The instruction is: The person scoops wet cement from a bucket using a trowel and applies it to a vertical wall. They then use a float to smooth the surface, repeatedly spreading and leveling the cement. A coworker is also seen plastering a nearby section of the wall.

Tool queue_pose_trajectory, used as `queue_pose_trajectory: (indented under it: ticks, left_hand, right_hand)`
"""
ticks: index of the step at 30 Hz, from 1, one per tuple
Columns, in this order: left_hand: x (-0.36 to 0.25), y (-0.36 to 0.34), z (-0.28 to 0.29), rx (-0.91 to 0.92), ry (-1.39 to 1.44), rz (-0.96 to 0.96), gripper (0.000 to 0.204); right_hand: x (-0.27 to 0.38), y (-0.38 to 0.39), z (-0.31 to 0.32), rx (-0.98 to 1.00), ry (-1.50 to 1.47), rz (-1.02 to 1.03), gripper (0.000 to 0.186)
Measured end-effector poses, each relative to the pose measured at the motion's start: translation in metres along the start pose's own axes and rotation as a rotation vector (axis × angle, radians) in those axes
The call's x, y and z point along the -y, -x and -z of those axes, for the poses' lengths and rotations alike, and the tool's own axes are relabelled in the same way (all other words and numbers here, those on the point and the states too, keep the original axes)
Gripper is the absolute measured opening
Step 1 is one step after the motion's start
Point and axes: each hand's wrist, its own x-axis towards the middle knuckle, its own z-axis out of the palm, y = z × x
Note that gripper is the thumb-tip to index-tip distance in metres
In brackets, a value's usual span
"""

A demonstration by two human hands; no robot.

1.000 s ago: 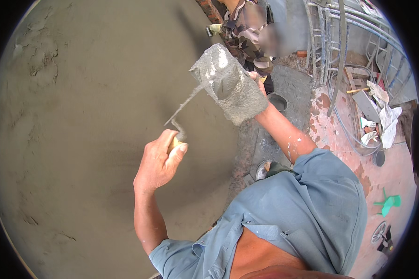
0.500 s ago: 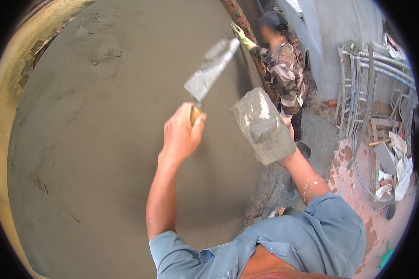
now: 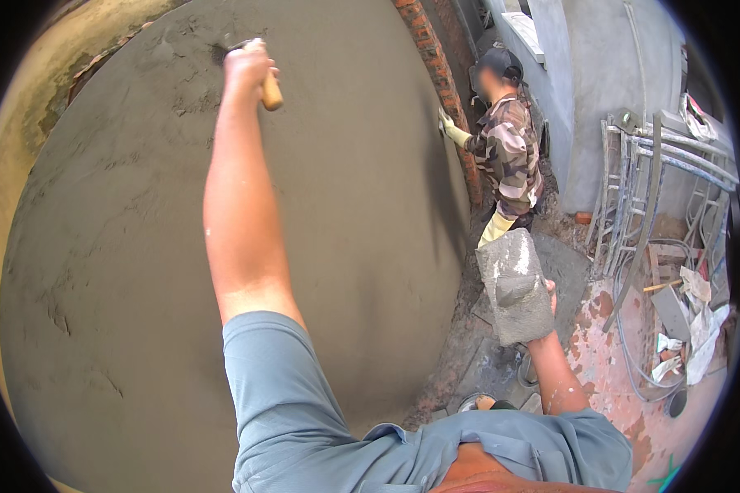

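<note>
My left hand (image 3: 251, 70) is raised high against the grey plastered wall (image 3: 337, 214), closed around the wooden handle of a trowel (image 3: 272, 92); most of its blade is hidden behind my hand, near a rough patch of plaster. Lower right, my right hand (image 3: 550, 296) grips a mortar board (image 3: 514, 279) coated in grey mortar, with a lump of mortar on its face. Most of my right hand is hidden behind the board.
A co-worker (image 3: 506, 148) in camouflage and yellow gloves stands beside a brick edge (image 3: 440, 70). At right are metal scaffold frames (image 3: 633, 189), a hose, loose boards and white scraps (image 3: 697, 345). A yellowish wall (image 3: 0, 189) borders the left. A bucket (image 3: 526, 370) stands below the board.
My left hand has swung the trowel up and left onto the wall. My right hand with the board has moved down and right. The view has shifted, showing more of the co-worker.
</note>
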Motion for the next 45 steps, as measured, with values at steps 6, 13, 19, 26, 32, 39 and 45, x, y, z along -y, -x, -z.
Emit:
queue_pose_trajectory:
  ticks: [6, 13, 19, 26, 32, 39, 45]
  left_hand:
    - [0.019, -0.014, 0.059, 0.037, 0.28, 0.041, 0.025]
    - [0.04, 0.038, 0.082, -0.045, 0.423, -0.031, 0.025]
    - [0.088, 0.035, 0.056, -0.048, 0.6, -0.16, 0.028]
    - [0.084, -0.018, 0.023, 0.091, 0.463, 0.042, 0.031]
    - [0.128, 0.012, -0.021, 0.121, 0.301, 0.172, 0.031]
    - [0.099, 0.032, 0.073, -0.012, 0.18, 0.002, 0.026]
    - [0.018, 0.051, 0.165, 0.102, 0.278, -0.009, 0.033]
  right_hand:
    - [0.0, -0.008, 0.007, -0.146, 0.051, 0.061, 0.065]
    - [0.002, -0.011, 0.026, -0.113, 0.071, 0.095, 0.064]
    - [0.011, -0.008, 0.041, -0.209, 0.132, 0.209, 0.063]
    - [0.015, -0.009, 0.059, -0.225, 0.159, 0.209, 0.061]
    - [0.014, -0.008, 0.058, -0.234, 0.152, 0.206, 0.06]
    - [0.022, -0.009, 0.042, -0.366, 0.257, 0.189, 0.066]
    - [0.018, -0.02, 0.018, -0.22, 0.204, 0.111, 0.07]
